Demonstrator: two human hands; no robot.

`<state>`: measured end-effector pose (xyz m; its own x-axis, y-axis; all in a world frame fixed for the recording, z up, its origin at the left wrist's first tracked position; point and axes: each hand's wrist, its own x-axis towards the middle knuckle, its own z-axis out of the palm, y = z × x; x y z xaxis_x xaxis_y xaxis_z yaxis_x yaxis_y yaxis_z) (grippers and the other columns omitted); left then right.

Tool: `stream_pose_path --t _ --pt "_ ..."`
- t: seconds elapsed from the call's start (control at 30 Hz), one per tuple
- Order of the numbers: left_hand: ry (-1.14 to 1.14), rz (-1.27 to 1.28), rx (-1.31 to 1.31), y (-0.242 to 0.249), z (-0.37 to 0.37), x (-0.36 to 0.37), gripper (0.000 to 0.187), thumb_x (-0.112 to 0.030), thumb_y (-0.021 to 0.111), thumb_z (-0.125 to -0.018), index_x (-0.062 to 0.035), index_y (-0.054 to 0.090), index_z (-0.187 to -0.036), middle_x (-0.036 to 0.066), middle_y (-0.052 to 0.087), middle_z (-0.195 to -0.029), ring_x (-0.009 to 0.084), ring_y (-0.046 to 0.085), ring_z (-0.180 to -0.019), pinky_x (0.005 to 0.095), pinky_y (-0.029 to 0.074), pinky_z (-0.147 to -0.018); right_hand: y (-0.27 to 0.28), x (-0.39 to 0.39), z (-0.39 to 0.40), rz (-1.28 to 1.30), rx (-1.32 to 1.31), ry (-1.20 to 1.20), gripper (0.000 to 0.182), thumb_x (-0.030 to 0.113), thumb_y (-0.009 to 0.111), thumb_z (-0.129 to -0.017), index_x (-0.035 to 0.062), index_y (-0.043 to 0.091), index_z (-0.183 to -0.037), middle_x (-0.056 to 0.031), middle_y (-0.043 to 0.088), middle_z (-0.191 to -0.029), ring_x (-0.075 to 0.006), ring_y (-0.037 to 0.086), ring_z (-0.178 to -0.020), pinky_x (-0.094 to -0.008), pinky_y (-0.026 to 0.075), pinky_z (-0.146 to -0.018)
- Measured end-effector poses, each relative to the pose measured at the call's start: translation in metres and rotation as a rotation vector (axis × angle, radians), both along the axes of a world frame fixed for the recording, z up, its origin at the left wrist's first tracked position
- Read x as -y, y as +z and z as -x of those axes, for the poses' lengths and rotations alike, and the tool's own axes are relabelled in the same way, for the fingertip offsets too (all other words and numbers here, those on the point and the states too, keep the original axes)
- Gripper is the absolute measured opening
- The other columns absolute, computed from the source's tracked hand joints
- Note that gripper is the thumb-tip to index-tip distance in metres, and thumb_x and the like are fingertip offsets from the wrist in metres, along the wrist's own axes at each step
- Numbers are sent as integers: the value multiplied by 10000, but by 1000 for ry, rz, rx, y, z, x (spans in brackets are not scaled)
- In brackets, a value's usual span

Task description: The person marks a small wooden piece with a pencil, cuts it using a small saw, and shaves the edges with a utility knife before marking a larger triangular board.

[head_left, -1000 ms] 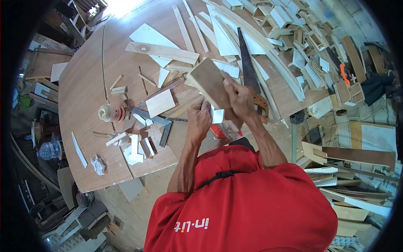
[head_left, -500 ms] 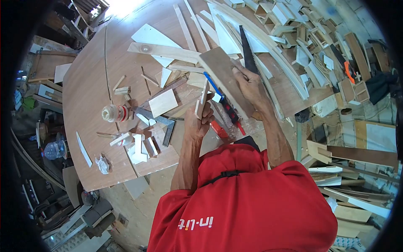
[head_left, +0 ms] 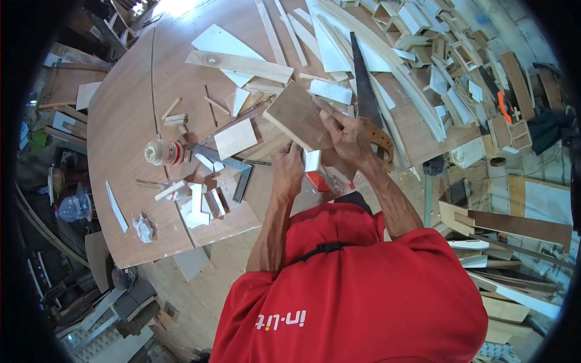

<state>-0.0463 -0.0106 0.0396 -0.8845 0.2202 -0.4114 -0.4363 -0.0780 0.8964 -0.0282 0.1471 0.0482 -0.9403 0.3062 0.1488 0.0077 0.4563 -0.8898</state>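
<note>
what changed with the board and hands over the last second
The right hand swung the brown board out flat half a second ago, then tilted it back over the left hand, which kept its grip on the small white piece. The handsaw and square stayed put.

brown wood board (head_left: 296,115), red shirt (head_left: 363,290) w/ white lettering, red-handled tool (head_left: 316,180)

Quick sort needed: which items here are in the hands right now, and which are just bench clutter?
In hand:
- brown board, held by the right hand
- small white piece, at the left hand

Lying about:
- handsaw
- metal square
- glue jar
- plastic bottle
- offcuts on the table
</note>
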Motion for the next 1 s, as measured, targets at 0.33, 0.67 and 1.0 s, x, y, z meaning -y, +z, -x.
stream_pose_path --t 0.33,0.67,1.0 --pt "89 -83 -354 3 0 -8 162 -93 520 -943 18 561 -1053 -19 528 -784 66 453 -693 227 399 -635 -38 -64 14 461 -136 -375 506 402 457 -976 7 531 -1283 -90 669 -928 -189 608 -878 -318 470 -807" --pt "117 21 -445 1 3 -9 133 -62 589 -896 -19 465 -870 -31 432 -733 42 402 -643 199 345 -556 -52 -54 -37 1031 223 -371 446 501 512 -921 64 587 -966 -9 526 -627 -85 491 -457 -228 385 -358" --pt "165 -4 -373 1 1 -6 159 -117 507 -940 22 532 -1014 25 526 -846 79 460 -731 229 405 -647 -19 -24 -28 1003 308 -330 423 486 552 -904 84 580 -1031 -47 571 -688 -108 539 -496 -240 451 -401"
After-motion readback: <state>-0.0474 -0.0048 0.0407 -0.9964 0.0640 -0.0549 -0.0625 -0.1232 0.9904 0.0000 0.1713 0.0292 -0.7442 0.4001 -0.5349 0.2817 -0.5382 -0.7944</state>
